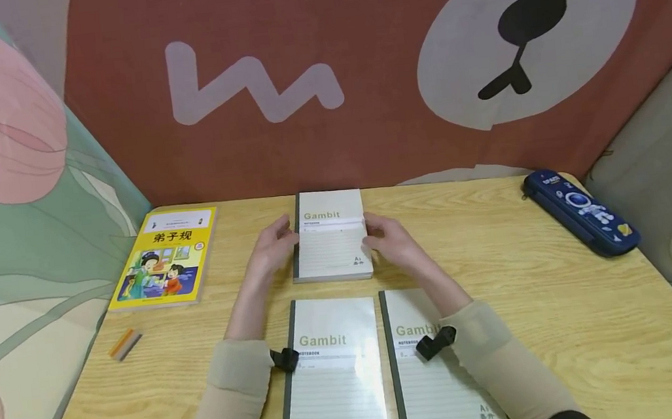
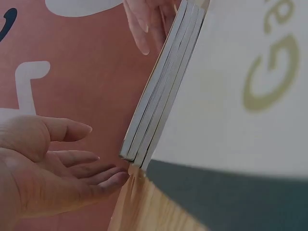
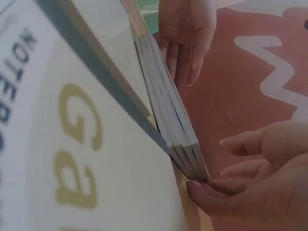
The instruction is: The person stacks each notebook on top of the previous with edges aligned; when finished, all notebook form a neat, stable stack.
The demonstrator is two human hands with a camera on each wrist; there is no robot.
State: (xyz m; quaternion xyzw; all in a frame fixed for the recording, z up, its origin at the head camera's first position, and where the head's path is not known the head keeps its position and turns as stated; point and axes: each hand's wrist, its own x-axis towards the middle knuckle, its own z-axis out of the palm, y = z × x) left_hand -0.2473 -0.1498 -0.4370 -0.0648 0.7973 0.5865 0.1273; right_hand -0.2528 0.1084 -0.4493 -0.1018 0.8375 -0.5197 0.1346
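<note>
Two notebooks (image 1: 337,380) (image 1: 437,383) nearest; hands (image 1: 272,245) (image 1: 391,236) relaxed, mostly uncurled, flanking notebook stack (image 1: 331,237), gripping nothing; pencil case (image 1: 582,214) closed.

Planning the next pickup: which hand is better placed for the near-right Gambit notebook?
Probably the right hand: its forearm passes over that Gambit notebook, while the left hand is left of the notebook stack.

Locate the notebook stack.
In the head view, the notebook stack lies centrally near the far edge of the table, between the left hand and right hand.
</note>
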